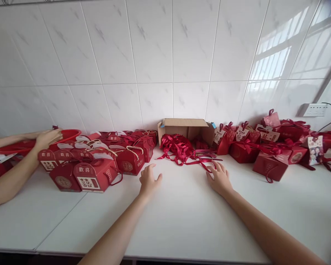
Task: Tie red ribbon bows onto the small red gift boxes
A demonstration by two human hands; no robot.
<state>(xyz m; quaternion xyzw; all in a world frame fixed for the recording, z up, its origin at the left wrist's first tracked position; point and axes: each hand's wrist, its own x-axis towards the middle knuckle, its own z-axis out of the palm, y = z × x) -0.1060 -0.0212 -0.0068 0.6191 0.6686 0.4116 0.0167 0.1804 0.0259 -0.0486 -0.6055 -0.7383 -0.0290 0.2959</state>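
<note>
My left hand [149, 180] is over the white table, thumb apart from loosely bent fingers, holding nothing. The closest thing to it is a red gift box [130, 160] with a twisted cord handle. My right hand [220, 178] rests on the table with its fingers spread, the fingertips at the loose end of a red ribbon [206, 162]. Whether they touch the ribbon I cannot tell for certain. A tangled heap of red ribbons [176, 146] spills from a cardboard box [186, 122] lying on its side against the wall, between both hands and farther back.
Several red gift boxes [95, 171] crowd the left side; more boxes tied with ribbon bows [273, 162] stand at right. Another person's hands [48, 139] work over a red basin [71, 134] at far left. A power strip [314, 109] with a black cable sits by the tiled wall.
</note>
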